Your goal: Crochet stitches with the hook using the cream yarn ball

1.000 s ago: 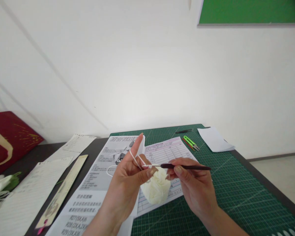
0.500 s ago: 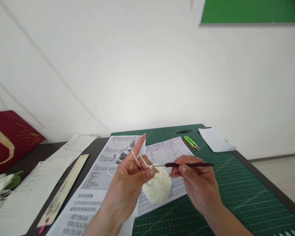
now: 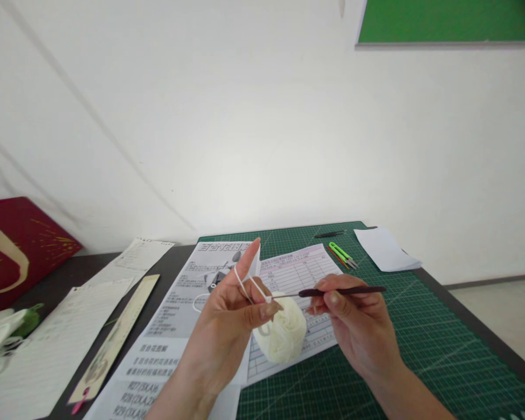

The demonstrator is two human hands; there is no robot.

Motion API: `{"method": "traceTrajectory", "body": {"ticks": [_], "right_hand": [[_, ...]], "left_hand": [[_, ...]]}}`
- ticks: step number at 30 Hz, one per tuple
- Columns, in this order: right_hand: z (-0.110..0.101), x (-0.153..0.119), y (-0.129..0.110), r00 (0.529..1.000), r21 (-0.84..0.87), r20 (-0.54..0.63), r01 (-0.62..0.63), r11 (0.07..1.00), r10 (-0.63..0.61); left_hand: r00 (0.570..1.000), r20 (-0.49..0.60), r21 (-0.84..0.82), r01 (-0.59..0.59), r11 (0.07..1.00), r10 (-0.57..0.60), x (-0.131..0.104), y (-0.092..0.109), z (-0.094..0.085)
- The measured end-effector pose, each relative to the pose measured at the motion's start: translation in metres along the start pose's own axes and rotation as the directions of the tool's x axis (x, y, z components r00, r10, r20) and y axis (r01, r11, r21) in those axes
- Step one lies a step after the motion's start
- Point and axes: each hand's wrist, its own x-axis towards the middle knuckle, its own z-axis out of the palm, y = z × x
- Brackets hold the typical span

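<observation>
White yarn (image 3: 241, 281) loops round the raised index finger of my left hand (image 3: 227, 326), whose thumb and other fingers pinch the small worked end. A dark-handled crochet hook (image 3: 342, 291) lies level in my right hand (image 3: 361, 326), held between thumb and fingers. Its thin metal shaft points left and its tip meets the yarn at my left fingertips. Below and between both hands sits a cream ball of yarn (image 3: 284, 333), on a printed form (image 3: 297, 269). The exact stitch at the tip is too small to tell.
On the green cutting mat (image 3: 424, 326) lie green snips (image 3: 341, 254), black tweezers (image 3: 330, 234) and white paper (image 3: 385, 251). To the left are a printed pattern sheet (image 3: 157, 350), a ruler (image 3: 116, 338), lined papers (image 3: 61, 344), white flowers (image 3: 0, 335) and a red bag (image 3: 35, 245).
My right hand and the crochet hook have shifted slightly to the right. The yarn loop at the hook's tip now sits closer to my left fingertips. My left hand has hardly moved.
</observation>
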Motion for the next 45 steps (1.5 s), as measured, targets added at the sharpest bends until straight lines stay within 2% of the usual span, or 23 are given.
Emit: {"method": "traceTrajectory", "body": {"ticks": [6,13,22,26,32,36,41,45], "right_hand": [[-0.007,0.002,-0.004,0.988,-0.093,0.121,0.103,0.990,-0.091],[-0.011,0.005,-0.008,0.966,-0.143,0.221,0.168,0.975,-0.134],[-0.012,0.003,-0.020,0.912,-0.312,0.339,0.340,0.887,-0.230],[-0.011,0.005,-0.022,0.907,-0.308,0.351,0.346,0.886,-0.232],[-0.012,0.005,-0.020,0.929,-0.270,0.313,0.284,0.920,-0.195],[-0.013,0.005,-0.019,0.942,-0.222,0.288,0.238,0.946,-0.170],[-0.010,0.007,-0.016,0.991,-0.063,0.132,-0.025,0.998,0.033],[-0.006,0.010,-0.013,0.972,0.102,0.065,-0.230,0.968,0.224]], "left_hand": [[0.997,0.058,-0.042,0.061,0.997,-0.059,0.000,0.003,0.001],[0.974,0.161,-0.085,0.171,0.981,-0.156,0.002,0.005,0.000],[0.965,0.150,-0.119,0.233,0.965,-0.215,0.004,0.008,0.001],[0.950,0.177,-0.147,0.285,0.947,-0.258,0.004,0.007,-0.002],[0.934,0.228,-0.163,0.317,0.934,-0.276,0.005,0.008,-0.006],[0.935,0.219,-0.138,0.313,0.940,-0.279,0.005,0.007,-0.005],[0.954,0.187,-0.074,0.253,0.965,-0.236,0.004,0.007,-0.003],[0.970,0.162,0.027,0.177,0.984,-0.180,0.003,0.008,-0.003]]}}
